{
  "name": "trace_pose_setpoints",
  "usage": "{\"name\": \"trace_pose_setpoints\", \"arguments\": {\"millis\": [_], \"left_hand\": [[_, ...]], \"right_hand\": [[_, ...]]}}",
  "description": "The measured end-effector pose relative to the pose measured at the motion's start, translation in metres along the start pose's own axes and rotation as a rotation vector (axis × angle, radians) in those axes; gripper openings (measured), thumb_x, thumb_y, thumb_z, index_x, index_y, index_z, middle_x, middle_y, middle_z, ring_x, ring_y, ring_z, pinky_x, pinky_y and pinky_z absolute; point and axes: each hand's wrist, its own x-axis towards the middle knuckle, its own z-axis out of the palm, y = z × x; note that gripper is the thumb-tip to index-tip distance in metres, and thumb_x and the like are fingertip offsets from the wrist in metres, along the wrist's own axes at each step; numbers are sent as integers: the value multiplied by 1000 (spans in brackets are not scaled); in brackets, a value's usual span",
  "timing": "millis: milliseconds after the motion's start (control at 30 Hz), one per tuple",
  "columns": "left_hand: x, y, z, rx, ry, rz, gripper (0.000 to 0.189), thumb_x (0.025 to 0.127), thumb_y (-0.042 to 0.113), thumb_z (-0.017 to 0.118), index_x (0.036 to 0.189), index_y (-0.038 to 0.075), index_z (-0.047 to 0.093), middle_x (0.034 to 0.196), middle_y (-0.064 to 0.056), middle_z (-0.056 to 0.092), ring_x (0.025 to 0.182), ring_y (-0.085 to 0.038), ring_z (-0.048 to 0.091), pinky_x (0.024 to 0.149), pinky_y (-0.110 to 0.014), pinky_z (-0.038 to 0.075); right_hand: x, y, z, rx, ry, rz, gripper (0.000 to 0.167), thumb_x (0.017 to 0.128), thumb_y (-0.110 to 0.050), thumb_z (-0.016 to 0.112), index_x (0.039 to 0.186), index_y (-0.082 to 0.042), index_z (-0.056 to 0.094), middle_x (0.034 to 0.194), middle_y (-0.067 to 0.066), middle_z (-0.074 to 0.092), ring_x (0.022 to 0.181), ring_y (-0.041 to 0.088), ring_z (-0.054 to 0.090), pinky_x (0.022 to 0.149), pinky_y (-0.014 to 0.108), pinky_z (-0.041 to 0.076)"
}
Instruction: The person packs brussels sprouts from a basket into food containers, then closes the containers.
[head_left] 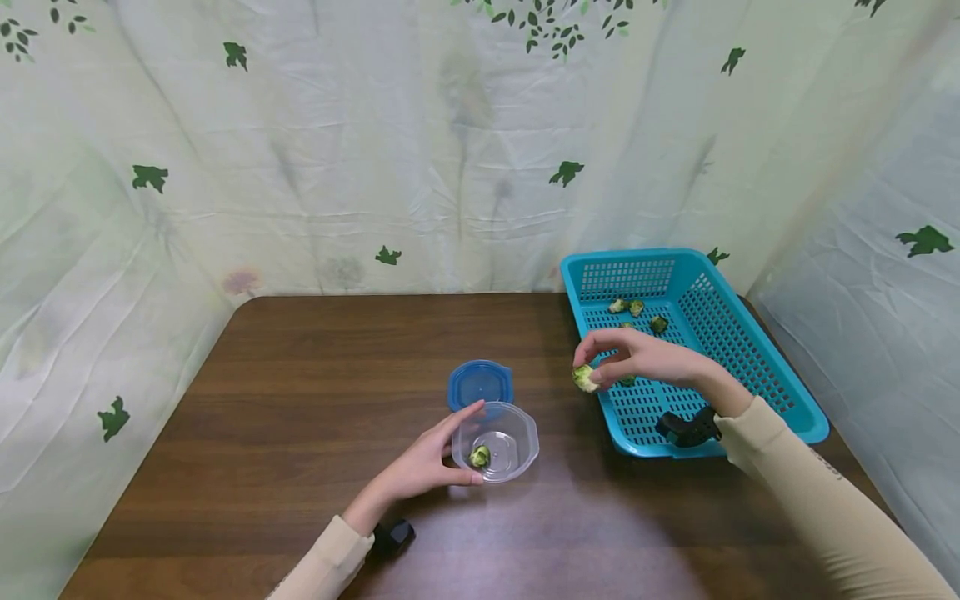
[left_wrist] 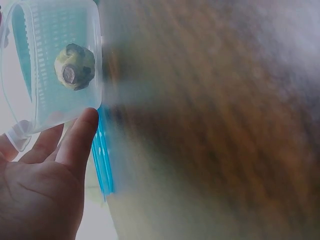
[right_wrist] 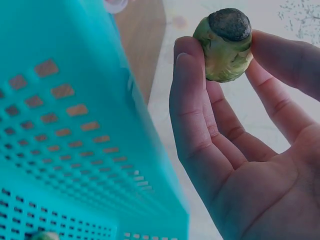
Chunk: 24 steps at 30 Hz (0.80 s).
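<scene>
Between the thumb and fingertips of my right hand is a Brussels sprout, its dark cut end facing up in the right wrist view. That hand is over the left rim of a blue basket. My left hand grips a clear plastic container from its left side, thumb at the near edge and fingers at the far edge. Inside the container lies another Brussels sprout. A blue lid is on the table just behind the container.
Several more Brussels sprouts lie in the basket, some partly hidden by the right hand. The brown wooden table extends left and forward of the container. White leaf-patterned curtains hang along the back and sides.
</scene>
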Motion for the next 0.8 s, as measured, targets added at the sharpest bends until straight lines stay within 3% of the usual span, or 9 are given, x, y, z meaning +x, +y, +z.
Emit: {"name": "trace_pose_setpoints", "arguments": {"millis": [200, 467, 800], "left_hand": [[0, 1, 0, -2, -1, 6, 95, 77, 21, 82, 152, 13, 24, 150, -7, 33, 135, -24, 31, 101, -41, 39], [0, 2, 0, 0, -1, 3, 95, 78, 21, 82, 152, 12, 24, 150, -8, 33, 135, -25, 33, 101, -40, 40], [1, 0, 1, -28, -6, 38, 93, 79, 20, 80, 152, 8, 23, 148, -15, 34, 133, -31, 34, 100, -42, 41]], "right_hand": [[9, -3, 10, 22, -27, -2, 20, 95, -8, 58, 114, 0, 55, 104, 20, 57, 88, 36, 59, 82, 49, 52], [23, -7, 26, -33, -53, -13, 18, 94, -9, 59, 111, -5, 59, 104, 13, 60, 84, 32, 60, 76, 44, 53], [40, -8, 46, -8, -116, -41, 15, 93, -7, 60, 107, -5, 61, 106, 12, 61, 92, 33, 60, 77, 52, 53]]}}
